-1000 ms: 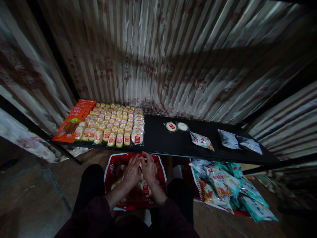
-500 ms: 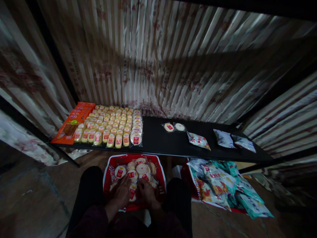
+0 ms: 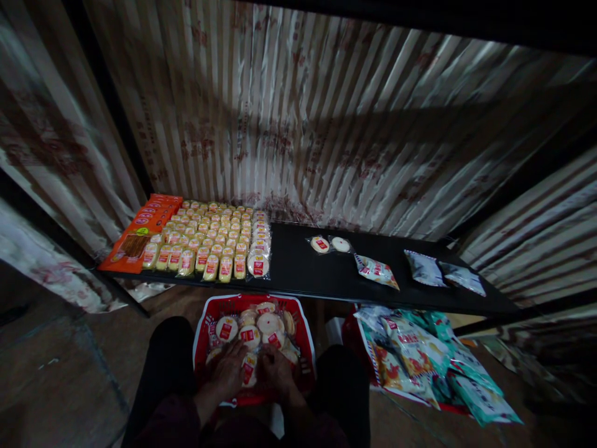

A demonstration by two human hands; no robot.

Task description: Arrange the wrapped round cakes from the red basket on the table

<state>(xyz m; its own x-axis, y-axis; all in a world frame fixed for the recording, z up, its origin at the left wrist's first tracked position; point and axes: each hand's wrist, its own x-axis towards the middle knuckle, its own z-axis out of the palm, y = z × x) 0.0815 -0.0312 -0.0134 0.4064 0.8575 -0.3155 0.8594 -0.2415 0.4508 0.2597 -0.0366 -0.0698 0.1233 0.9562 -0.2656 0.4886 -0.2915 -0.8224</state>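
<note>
A red basket sits on the floor between my knees, filled with several round wrapped cakes bearing red labels. My left hand and my right hand both rest low in the basket on the cakes, fingers curled around a cake packet that lies between them. The light is dim and the fingertips are hard to make out. Above the basket a black shelf carries rows of the same yellow cakes at its left.
Orange packets lie at the shelf's far left. Two loose cakes and snack bags lie further right. A second basket of colourful snack bags stands on the floor at right. Striped curtain behind.
Both hands have drawn back from the far part of the basket to its near part, uncovering the cakes beneath. The view has shifted slightly.
</note>
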